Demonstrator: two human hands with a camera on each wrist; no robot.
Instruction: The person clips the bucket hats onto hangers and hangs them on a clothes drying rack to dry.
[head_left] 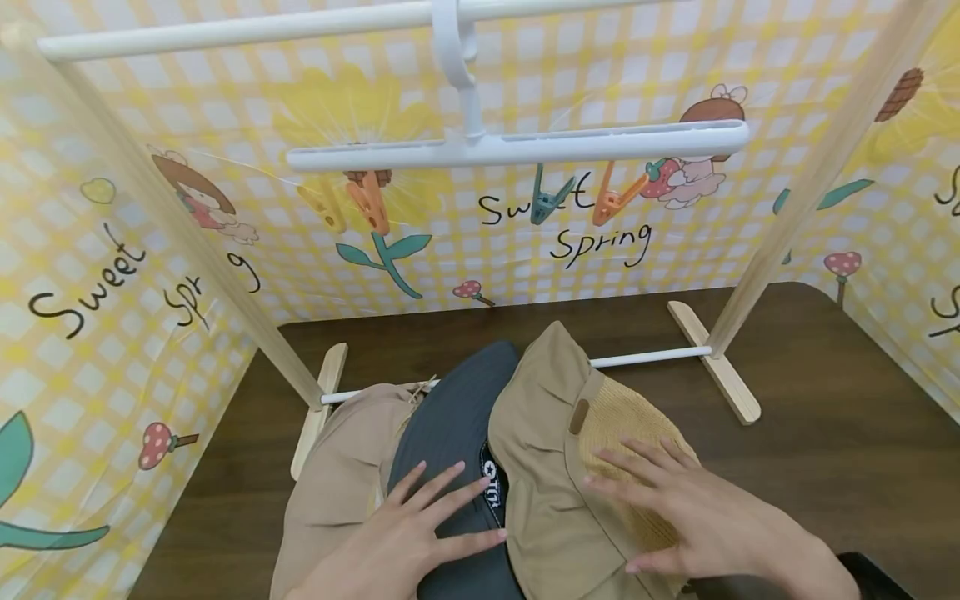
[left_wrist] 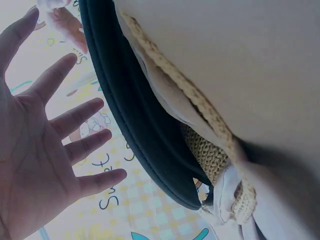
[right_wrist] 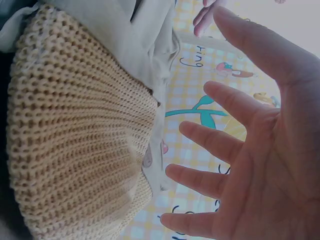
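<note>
Three hats lie overlapping at the front: a pinkish-beige one (head_left: 330,492), a dark grey-blue one (head_left: 457,408) with a lettered black band inside, and a khaki one (head_left: 540,417) with a woven straw-coloured part (head_left: 637,408). My left hand (head_left: 408,533) is over the dark hat, fingers spread, holding nothing. Over the khaki hat's woven part hovers my right hand (head_left: 690,500), its fingers also straight and apart. Both wrist views show gaps between the fingers and the hats; the dark brim (left_wrist: 130,120) and the woven section (right_wrist: 85,135) appear beside the palms.
A wooden rack (head_left: 795,183) with a white top rail (head_left: 240,33) stands behind the hats. From the rail hangs a white hanger (head_left: 517,150) carrying several coloured clips (head_left: 367,204). Its lower white bar (head_left: 652,357) runs behind the hats on the dark table (head_left: 825,400).
</note>
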